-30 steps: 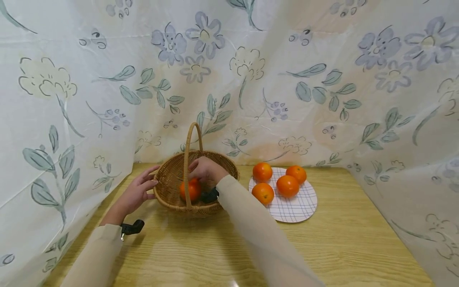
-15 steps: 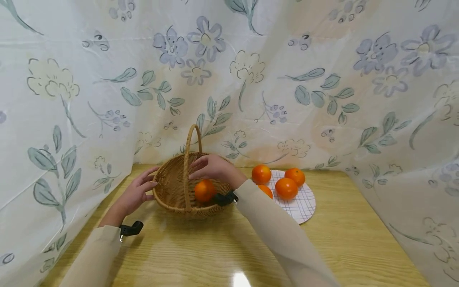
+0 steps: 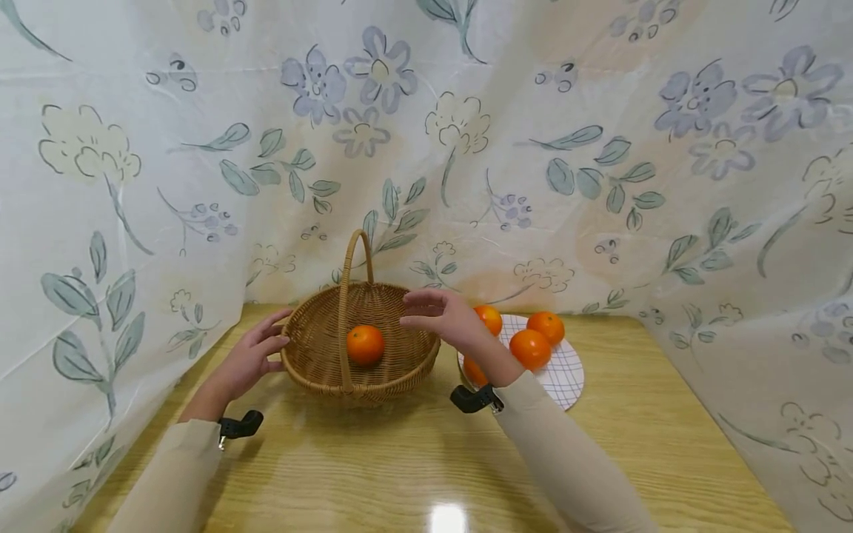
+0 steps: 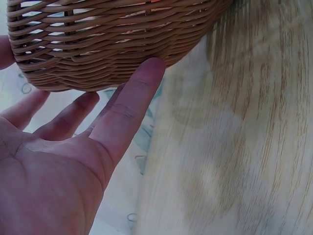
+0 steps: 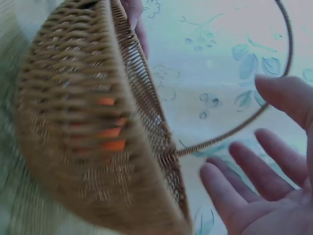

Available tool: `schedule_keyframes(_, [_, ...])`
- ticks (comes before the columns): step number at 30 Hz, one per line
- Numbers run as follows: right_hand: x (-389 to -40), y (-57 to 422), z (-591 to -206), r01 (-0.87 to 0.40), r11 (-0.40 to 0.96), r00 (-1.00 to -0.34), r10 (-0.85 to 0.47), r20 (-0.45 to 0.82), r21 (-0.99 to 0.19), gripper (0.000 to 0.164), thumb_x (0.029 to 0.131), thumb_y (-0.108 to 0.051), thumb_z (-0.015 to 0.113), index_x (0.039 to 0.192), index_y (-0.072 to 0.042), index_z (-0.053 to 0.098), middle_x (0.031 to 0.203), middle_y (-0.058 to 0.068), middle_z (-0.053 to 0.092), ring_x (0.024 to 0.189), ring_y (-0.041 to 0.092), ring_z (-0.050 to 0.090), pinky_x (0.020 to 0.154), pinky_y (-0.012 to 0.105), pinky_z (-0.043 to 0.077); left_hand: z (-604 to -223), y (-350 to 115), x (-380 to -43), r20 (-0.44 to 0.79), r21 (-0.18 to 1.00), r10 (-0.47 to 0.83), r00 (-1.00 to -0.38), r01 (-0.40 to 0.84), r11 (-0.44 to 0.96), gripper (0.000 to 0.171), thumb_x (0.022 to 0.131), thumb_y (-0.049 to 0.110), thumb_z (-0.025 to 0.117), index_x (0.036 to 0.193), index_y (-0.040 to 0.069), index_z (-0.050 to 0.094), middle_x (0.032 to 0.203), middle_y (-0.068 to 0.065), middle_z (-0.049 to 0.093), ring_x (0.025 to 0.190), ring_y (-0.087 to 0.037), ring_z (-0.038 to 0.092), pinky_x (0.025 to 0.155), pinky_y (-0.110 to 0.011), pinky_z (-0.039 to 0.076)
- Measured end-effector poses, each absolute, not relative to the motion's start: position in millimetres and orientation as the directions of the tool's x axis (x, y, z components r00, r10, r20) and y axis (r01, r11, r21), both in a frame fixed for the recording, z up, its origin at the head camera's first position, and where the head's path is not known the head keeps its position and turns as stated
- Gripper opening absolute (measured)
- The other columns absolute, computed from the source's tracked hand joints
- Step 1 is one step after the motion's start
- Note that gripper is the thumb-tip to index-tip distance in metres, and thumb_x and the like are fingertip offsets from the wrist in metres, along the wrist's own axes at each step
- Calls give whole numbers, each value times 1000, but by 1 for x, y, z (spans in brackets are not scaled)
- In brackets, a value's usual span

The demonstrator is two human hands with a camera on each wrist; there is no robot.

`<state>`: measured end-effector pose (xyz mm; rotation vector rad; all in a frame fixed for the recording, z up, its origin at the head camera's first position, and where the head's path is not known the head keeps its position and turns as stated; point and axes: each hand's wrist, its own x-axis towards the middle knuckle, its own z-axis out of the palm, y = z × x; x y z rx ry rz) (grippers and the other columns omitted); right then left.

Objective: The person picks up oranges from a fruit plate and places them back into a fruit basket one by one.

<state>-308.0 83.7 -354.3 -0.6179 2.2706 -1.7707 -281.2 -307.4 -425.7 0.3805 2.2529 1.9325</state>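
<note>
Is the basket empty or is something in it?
Not empty: the head view shows one orange fruit inside the basket, beneath its handle.

- You can read no text, label, brand, number or sign in any view
- On the floral backdrop (image 3: pixel 546 215) you find no lettering
- On the gridded mat (image 3: pixel 563 376) you make out no words
- Your black wrist cameras (image 3: pixel 470 400) show too small for you to read any marking

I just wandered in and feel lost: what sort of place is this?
Probably a screened-off table indoors, perhaps set up for filming; the room beyond is hidden. Floral sheeting hangs behind and at both sides of a wood-grain table, and the person wears small black wrist cameras.
</note>
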Motion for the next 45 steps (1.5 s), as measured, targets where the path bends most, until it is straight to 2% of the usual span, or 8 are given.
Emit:
schedule_keyframes(4, [-300, 106, -364, -206, 105, -935, -314, 164, -973, 47, 90, -20, 81, 133, -13, 66, 140, 8, 65, 132, 33, 60, 104, 40, 55, -424, -307, -282, 52, 985, 281, -958, 95, 143, 61, 111, 19, 43, 165, 13, 15, 161, -32, 23, 135, -39, 47, 88, -39, 60])
schedule_keyframes(8, [-290, 126, -375, -255, 121, -957, -177, 232, -959, 49, 88, -27, 83, 132, -15, 67, 138, 7, 66, 130, 29, 62, 104, 38, 54, -424, -307, -282, 52, 984, 277, -960, 96, 150, 61, 111, 20, 43, 165, 13, 15, 162, -32, 23, 137, -46, 42, 88, -38, 61])
schedule_keyframes(12, [-282, 142, -387, -289, 162, -957, -78, 280, -943, 49, 86, -28, 85, 129, -14, 68, 134, 7, 69, 125, 25, 64, 104, 35, 54, -425, -306, -282, 50, 984, 273, -961, 94, 152, 61, 111, 20, 43, 165, 13, 15, 161, -32, 23, 135, -41, 46, 88, -37, 61])
schedule_keyframes(16, [-273, 154, -400, -286, 136, -958, -18, 286, -948, 49, 84, -26, 87, 127, -12, 69, 133, 7, 68, 128, 26, 62, 109, 39, 50, -426, -306, -282, 51, 985, 274, -960, 93, 144, 62, 111, 20, 43, 165, 12, 14, 161, -33, 23, 127, -28, 54, 87, -37, 61])
schedule_keyframes(19, [-267, 164, -412, -281, 121, -959, 8, 284, -952, 52, 83, -25, 87, 128, -9, 67, 135, 9, 67, 132, 28, 60, 112, 41, 47, -427, -307, -281, 54, 986, 278, -959, 95, 137, 63, 111, 21, 44, 165, 12, 14, 161, -33, 22, 123, -20, 57, 87, -36, 61])
schedule_keyframes(25, [-258, 176, -437, -258, 170, -961, 53, 270, -951, 56, 84, -24, 87, 132, -6, 65, 139, 14, 64, 137, 34, 55, 114, 42, 43, -429, -307, -282, 65, 987, 285, -956, 104, 126, 63, 111, 22, 45, 165, 11, 14, 159, -34, 22, 120, -15, 59, 86, -35, 61])
schedule_keyframes(37, [-260, 183, -470, -193, 255, -976, 52, 212, -948, 68, 83, -20, 87, 142, -2, 57, 148, 16, 56, 143, 35, 48, 119, 49, 38, -427, -308, -281, 63, 986, 282, -957, 104, 132, 63, 111, 21, 44, 165, 11, 14, 159, -34, 22, 122, -17, 58, 87, -35, 61])
schedule_keyframes(45, [-266, 184, -476, -150, 284, -986, 22, 162, -947, 80, 82, -19, 88, 150, -3, 49, 153, 19, 51, 141, 38, 49, 116, 52, 41, -426, -306, -281, 54, 985, 280, -958, 96, 141, 62, 111, 20, 43, 165, 11, 13, 160, -33, 22, 122, -16, 57, 87, -34, 60])
